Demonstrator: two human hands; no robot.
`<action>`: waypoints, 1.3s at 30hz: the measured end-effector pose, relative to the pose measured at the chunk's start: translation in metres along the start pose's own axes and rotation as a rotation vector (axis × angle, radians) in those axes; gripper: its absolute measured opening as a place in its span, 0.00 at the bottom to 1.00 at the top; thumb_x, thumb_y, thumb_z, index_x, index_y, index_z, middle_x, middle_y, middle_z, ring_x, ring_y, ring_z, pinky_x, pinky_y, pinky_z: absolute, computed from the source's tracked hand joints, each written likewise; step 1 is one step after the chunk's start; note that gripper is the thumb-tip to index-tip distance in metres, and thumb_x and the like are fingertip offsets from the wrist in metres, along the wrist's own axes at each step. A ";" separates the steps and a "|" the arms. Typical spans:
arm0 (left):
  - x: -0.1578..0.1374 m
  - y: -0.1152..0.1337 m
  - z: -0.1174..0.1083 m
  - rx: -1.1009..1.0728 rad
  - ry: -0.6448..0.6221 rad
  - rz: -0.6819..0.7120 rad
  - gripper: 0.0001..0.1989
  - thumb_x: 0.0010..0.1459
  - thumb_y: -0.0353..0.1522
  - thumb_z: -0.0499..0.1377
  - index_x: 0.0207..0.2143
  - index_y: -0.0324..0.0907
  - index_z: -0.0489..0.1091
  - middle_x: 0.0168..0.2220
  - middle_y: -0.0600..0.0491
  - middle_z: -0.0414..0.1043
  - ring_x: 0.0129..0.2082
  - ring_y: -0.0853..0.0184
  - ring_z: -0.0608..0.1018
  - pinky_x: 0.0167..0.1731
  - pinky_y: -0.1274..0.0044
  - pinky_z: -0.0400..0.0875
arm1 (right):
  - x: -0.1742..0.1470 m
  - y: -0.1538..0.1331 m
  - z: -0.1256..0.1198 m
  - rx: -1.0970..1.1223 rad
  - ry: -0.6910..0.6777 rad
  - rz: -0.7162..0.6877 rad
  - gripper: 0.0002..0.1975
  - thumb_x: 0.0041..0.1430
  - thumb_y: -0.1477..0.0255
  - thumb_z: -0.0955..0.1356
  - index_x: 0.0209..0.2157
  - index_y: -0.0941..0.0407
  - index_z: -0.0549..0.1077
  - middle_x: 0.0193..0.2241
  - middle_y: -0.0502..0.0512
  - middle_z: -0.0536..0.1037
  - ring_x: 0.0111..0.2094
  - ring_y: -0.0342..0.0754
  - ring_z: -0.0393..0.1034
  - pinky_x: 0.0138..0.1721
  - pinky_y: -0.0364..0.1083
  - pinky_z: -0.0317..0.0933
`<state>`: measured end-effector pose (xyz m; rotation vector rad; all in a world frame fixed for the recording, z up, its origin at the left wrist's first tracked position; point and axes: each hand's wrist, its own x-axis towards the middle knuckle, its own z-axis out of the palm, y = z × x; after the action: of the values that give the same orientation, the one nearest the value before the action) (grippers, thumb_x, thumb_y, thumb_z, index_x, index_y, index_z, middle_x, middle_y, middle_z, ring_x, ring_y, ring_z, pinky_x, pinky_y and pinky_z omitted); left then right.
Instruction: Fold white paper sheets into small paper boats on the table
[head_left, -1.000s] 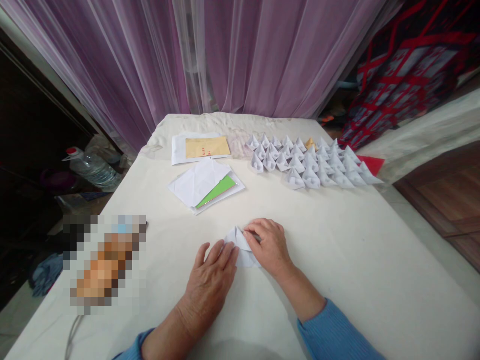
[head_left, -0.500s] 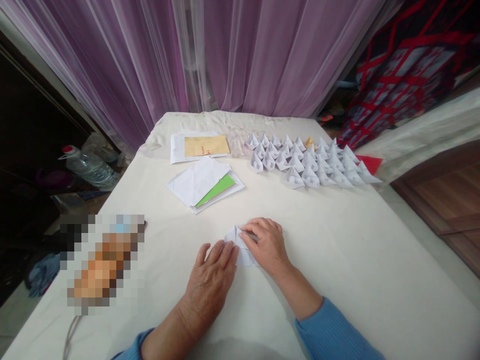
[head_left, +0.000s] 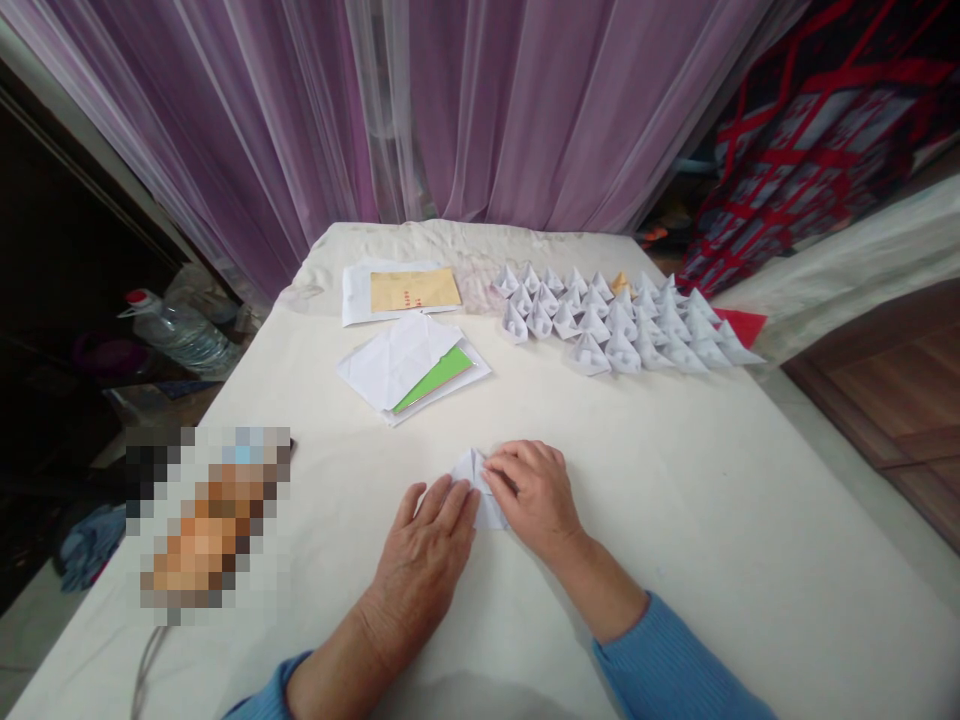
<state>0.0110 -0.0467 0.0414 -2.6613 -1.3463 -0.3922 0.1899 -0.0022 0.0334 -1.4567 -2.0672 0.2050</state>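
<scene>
Purple curtains [head_left: 510, 110] hang behind the desk [head_left: 750, 520], which wears one white cloth. Through the head camera I see two hands at one folded white paper [head_left: 491, 514], lying well inside all edges. The left hand [head_left: 429, 535] lies flat, its fingers [head_left: 454, 495] slightly spread, with some tips upon the paper. The right hand [head_left: 538, 495] has thumb and forefinger close together at the right flap; whether they pinch it or only press, I cannot tell. Farther away are two paper piles: one with a brown envelope [head_left: 412, 288] on top, one with a green sheet [head_left: 435, 380] between white ones. Of paper boats [head_left: 621, 350] I count more than twenty, one being golden; they overlap, so the exact number escapes me. They reach near the right far edge. For moving, I find wide room rightward of the hands; leftward, one blurred object [head_left: 210, 525] takes space near the edge.
</scene>
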 end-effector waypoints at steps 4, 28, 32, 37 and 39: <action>0.000 0.000 0.001 -0.012 0.007 -0.017 0.15 0.63 0.27 0.54 0.51 0.42 0.70 0.51 0.52 0.74 0.53 0.60 0.71 0.54 0.65 0.59 | -0.007 -0.007 -0.009 -0.115 -0.045 -0.099 0.06 0.62 0.73 0.67 0.31 0.52 0.76 0.31 0.52 0.75 0.36 0.47 0.65 0.40 0.47 0.53; 0.018 -0.040 0.005 -0.157 0.004 -0.107 0.15 0.66 0.31 0.52 0.54 0.43 0.68 0.38 0.50 0.75 0.36 0.64 0.74 0.38 0.71 0.70 | -0.012 -0.009 -0.004 0.036 -0.178 0.042 0.07 0.62 0.73 0.65 0.35 0.50 0.76 0.31 0.50 0.76 0.33 0.43 0.71 0.34 0.40 0.58; 0.021 -0.040 0.005 -0.135 -0.002 -0.081 0.13 0.64 0.29 0.56 0.50 0.44 0.71 0.36 0.51 0.74 0.34 0.66 0.73 0.35 0.73 0.69 | -0.012 -0.009 -0.004 0.039 -0.177 0.053 0.07 0.62 0.73 0.65 0.34 0.51 0.75 0.31 0.49 0.76 0.33 0.43 0.71 0.34 0.41 0.58; 0.018 -0.040 0.007 -0.120 0.024 -0.049 0.15 0.63 0.27 0.56 0.51 0.46 0.72 0.39 0.51 0.73 0.36 0.66 0.73 0.36 0.74 0.69 | -0.011 -0.009 -0.005 0.037 -0.187 0.048 0.07 0.61 0.74 0.66 0.33 0.51 0.75 0.30 0.49 0.75 0.32 0.43 0.71 0.33 0.41 0.57; 0.017 -0.040 0.008 -0.114 0.017 -0.034 0.15 0.63 0.27 0.55 0.51 0.46 0.71 0.39 0.51 0.73 0.36 0.66 0.73 0.36 0.74 0.69 | -0.010 -0.009 -0.005 0.038 -0.188 0.042 0.07 0.61 0.74 0.66 0.33 0.51 0.75 0.30 0.49 0.75 0.32 0.43 0.71 0.33 0.41 0.57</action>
<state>-0.0103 -0.0075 0.0390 -2.7217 -1.4062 -0.5095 0.1874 -0.0162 0.0380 -1.5082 -2.1688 0.4103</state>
